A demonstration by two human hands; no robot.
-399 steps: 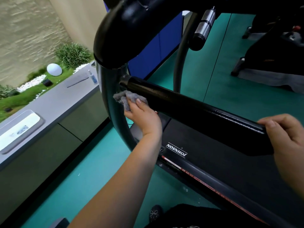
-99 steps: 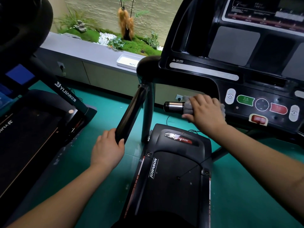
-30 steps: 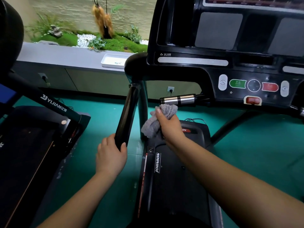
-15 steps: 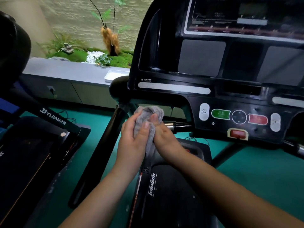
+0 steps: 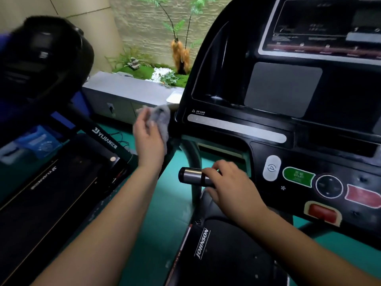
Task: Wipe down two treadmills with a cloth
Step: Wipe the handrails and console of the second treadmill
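Note:
I stand on a black Johnson treadmill and face its console with coloured buttons. My left hand holds the grey cloth against the console's left outer edge, where the side handrail joins. My right hand grips the silver and black handle that sticks out below the console. A second black treadmill, marked Yijian, stands to the left.
The floor between the two machines is teal. A grey ledge with a white tray runs along the back, with plants and stones behind it. The left treadmill's dark console rises at the upper left.
The cloth has passed from both hands to my left hand alone, which has risen to the console's left edge. My right hand has dropped onto the silver handle.

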